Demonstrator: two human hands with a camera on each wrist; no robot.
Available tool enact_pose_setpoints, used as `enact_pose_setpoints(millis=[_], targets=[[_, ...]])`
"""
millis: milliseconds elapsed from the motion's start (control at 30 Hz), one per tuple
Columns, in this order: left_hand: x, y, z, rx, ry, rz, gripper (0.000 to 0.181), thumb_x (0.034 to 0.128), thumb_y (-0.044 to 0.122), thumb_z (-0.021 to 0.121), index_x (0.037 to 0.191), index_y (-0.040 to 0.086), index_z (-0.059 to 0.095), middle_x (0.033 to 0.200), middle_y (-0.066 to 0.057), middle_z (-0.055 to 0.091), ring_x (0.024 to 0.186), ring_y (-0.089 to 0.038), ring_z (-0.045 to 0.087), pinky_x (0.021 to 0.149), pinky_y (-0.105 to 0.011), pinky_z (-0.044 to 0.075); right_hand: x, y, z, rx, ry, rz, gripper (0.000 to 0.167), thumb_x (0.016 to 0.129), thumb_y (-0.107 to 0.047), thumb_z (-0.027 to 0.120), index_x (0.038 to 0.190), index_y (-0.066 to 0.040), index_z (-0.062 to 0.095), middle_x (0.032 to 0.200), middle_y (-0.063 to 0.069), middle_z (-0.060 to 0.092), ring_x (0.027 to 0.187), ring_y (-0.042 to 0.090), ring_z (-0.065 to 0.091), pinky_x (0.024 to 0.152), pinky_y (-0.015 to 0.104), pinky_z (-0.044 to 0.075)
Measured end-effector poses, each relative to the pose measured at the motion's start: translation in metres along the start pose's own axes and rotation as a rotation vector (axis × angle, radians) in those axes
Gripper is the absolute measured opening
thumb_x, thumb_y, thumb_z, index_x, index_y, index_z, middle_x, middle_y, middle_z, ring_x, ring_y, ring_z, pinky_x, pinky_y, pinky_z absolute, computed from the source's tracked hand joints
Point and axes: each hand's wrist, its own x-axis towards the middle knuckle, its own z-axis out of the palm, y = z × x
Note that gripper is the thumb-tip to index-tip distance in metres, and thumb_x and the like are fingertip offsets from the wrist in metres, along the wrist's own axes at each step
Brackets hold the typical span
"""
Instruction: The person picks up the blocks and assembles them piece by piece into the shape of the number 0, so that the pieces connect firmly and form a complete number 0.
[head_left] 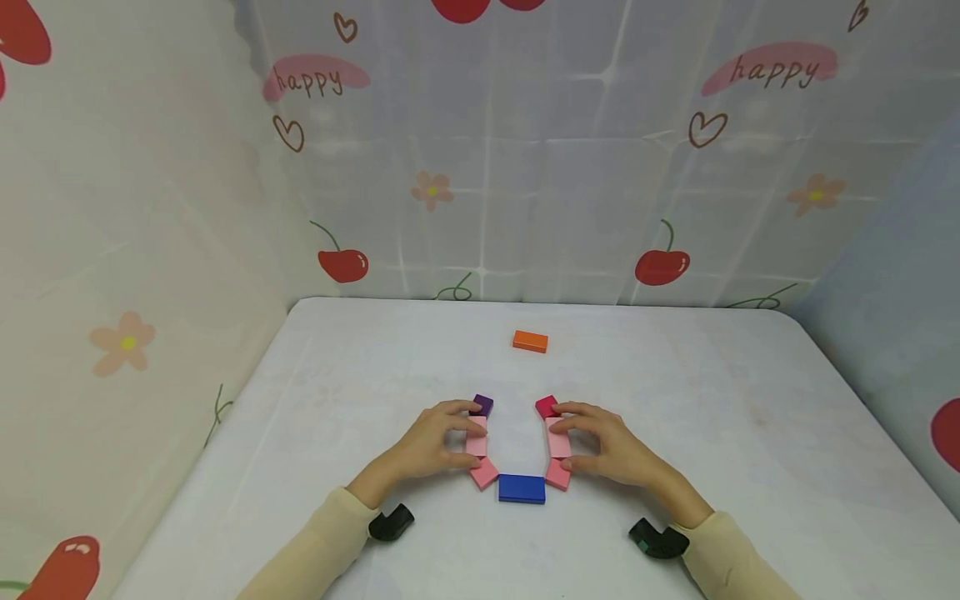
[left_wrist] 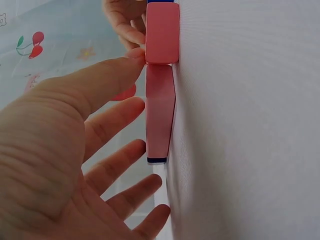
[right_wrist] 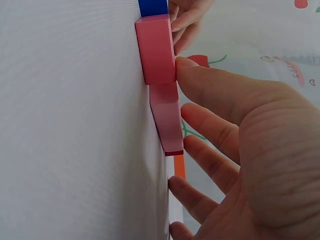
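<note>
Several small blocks form a U-shape on the white table. A blue block makes its near side. On the left run a pink block, a light pink block and a purple block. A pink block, a light pink block and a crimson block run up the right. My left hand rests its spread fingertips and thumb on the left row. In mirror fashion, my right hand touches the right row with loosely extended fingers. Neither hand curls around a block.
Beyond the U lies an orange block, near the back of the table. Black wrist devices sit at both cuffs. A printed curtain hangs behind the table, with more cloth at the sides.
</note>
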Motion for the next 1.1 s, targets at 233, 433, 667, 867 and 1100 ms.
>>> enact_pose_setpoints(millis=[233, 433, 667, 867, 1100], targets=[[-0.0005, 0.0016, -0.0009, 0.008, -0.006, -0.012, 0.036, 0.0785, 0.03, 0.081, 0.112, 0.017, 0.074, 0.142, -0.005, 0.053, 0.138, -0.031, 0.04, 0.11, -0.058, 0.029, -0.0002, -0.0012, -0.0001, 0.003, -0.013, 0.022, 0.041, 0.081, -0.025, 0.078, 0.12, -0.021, 0.068, 0.144, 0.008, 0.05, 0.136, 0.039, 0.039, 0.104, 0.071, 0.029], [-0.0004, 0.0007, -0.0006, 0.009, -0.006, -0.007, 0.037, 0.0786, 0.03, 0.081, 0.112, 0.017, 0.074, 0.142, -0.005, 0.053, 0.138, -0.032, 0.04, 0.111, -0.058, 0.029, -0.0002, -0.0008, -0.0003, -0.002, -0.012, 0.022, 0.042, 0.081, -0.026, 0.078, 0.121, -0.021, 0.068, 0.144, 0.007, 0.051, 0.136, 0.039, 0.039, 0.104, 0.071, 0.029], [-0.0004, 0.0001, -0.0003, 0.009, -0.007, -0.01, 0.037, 0.0786, 0.03, 0.081, 0.112, 0.017, 0.074, 0.142, -0.005, 0.053, 0.139, -0.031, 0.04, 0.111, -0.058, 0.028, -0.0004, 0.0, -0.0002, 0.003, -0.004, 0.019, 0.042, 0.08, -0.026, 0.078, 0.121, -0.021, 0.068, 0.143, 0.007, 0.051, 0.136, 0.039, 0.04, 0.104, 0.071, 0.028], [-0.0007, 0.0002, -0.0001, -0.001, -0.009, -0.018, 0.037, 0.0789, 0.031, 0.081, 0.112, 0.018, 0.074, 0.143, -0.004, 0.052, 0.139, -0.031, 0.039, 0.111, -0.059, 0.028, -0.0006, 0.0011, -0.0001, 0.002, -0.001, 0.011, 0.041, 0.081, -0.027, 0.078, 0.121, -0.021, 0.068, 0.143, 0.007, 0.052, 0.136, 0.039, 0.04, 0.104, 0.071, 0.029], [-0.0007, 0.0001, 0.0, -0.003, -0.011, -0.021, 0.037, 0.0789, 0.032, 0.08, 0.112, 0.018, 0.073, 0.143, -0.004, 0.052, 0.139, -0.031, 0.038, 0.111, -0.059, 0.028, -0.0009, 0.0014, 0.0001, 0.002, 0.0, 0.009, 0.041, 0.081, -0.026, 0.078, 0.12, -0.021, 0.068, 0.143, 0.007, 0.051, 0.135, 0.039, 0.04, 0.104, 0.07, 0.029]])
